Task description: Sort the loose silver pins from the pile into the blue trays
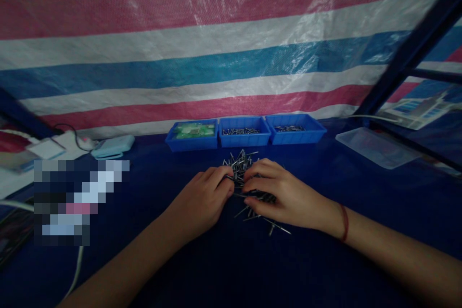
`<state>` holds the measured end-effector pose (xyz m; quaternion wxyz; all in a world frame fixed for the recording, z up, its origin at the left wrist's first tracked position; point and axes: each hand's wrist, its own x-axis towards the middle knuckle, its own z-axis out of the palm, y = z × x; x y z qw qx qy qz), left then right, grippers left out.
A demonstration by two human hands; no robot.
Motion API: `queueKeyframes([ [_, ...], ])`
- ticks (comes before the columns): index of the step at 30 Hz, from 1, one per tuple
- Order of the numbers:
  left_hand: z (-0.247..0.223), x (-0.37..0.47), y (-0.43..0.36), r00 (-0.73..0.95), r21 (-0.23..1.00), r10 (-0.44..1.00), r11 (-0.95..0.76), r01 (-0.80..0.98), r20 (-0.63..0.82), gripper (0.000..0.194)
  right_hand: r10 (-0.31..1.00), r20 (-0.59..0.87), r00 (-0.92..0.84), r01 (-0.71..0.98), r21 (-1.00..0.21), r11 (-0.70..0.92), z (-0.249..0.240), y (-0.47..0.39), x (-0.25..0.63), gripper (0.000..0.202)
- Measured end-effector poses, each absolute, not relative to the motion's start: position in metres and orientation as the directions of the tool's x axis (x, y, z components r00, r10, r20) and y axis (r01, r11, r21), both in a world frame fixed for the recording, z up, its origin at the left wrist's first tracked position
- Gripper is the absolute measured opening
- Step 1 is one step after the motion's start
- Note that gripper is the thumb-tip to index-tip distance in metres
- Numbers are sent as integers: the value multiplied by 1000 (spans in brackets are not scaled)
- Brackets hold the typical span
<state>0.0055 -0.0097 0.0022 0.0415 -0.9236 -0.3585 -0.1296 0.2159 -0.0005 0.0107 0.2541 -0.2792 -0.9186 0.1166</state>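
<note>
Before me, the heap of metal pins (238, 164) is silver-grey, with some darker grey in its shade. The table (159, 175) under this heap is plain dark blue. Behind the heap, my three boxes (245, 141) have a brighter blue, and the left one shows green and whitish packets (195, 130). Farther behind the heap, the sheet (216, 77) carries wide stripes of pinkish red, white and blue. Left of the heap, a case (113, 145) is pale blue. Right of it, my wristband (344, 223) is dark red.
</note>
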Motion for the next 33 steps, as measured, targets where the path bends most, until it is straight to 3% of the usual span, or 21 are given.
queueKeyframes([
  [5, 7, 8, -15, 670, 80, 652, -735, 673, 355, 16, 592, 418, -690, 469, -365, 804, 10, -5, 211, 17],
  [8, 11, 9, -17, 587, 262, 702, -703, 661, 403, 10, 648, 450, -615, 449, -476, 757, 10, -7, 210, 16],
  [11, 13, 10, -18, 532, 428, 745, -667, 610, 402, 18, 692, 452, -562, 372, -609, 700, 11, -7, 210, 15],
  [16, 11, 12, -19, 509, 574, 776, -624, 531, 372, 11, 719, 431, -546, 287, -710, 643, 13, -8, 208, 13],
  [33, 15, 15, -22, 412, 620, 789, -613, 489, 455, 8, 744, 355, -566, 281, -766, 579, 15, -9, 205, 20],
])
